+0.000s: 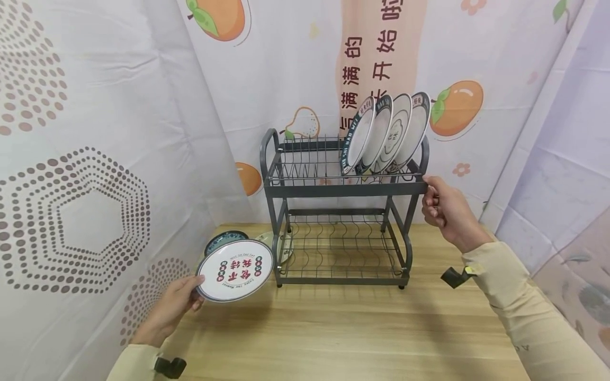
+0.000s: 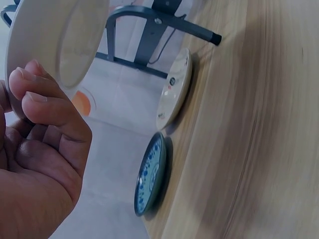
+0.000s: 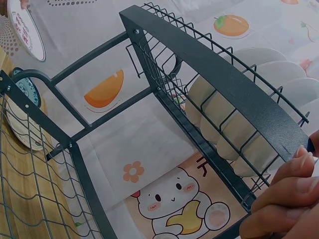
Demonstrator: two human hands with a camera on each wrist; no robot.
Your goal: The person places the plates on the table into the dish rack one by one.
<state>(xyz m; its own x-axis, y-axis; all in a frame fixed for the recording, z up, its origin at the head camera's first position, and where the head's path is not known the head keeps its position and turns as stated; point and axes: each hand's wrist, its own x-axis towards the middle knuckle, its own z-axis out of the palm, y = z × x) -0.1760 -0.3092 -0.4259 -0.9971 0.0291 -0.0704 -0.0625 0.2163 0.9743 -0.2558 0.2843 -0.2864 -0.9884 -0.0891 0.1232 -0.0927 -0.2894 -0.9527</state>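
My left hand (image 1: 172,306) pinches the rim of a white plate (image 1: 236,271) with a dark edge and red and green lettering. The plate is held tilted in the air, left of a dark grey two-tier dish rack (image 1: 343,189). From below, the left wrist view shows its pale underside (image 2: 79,40) and the curled fingers (image 2: 55,109). My right hand (image 1: 450,211) grips the rack's upper right front corner, thumb and fingers around the rail (image 3: 239,94). Several plates (image 1: 360,135) lean upright in the right half of the top tier.
On the wooden table (image 1: 333,328), a blue patterned dish (image 2: 150,174) and a cream plate (image 2: 174,89) lie to the left of the rack, partly hidden behind the held plate in the head view. The lower tier (image 1: 338,246) has wavy wires. Printed cloth (image 1: 295,63) hangs behind and at both sides.
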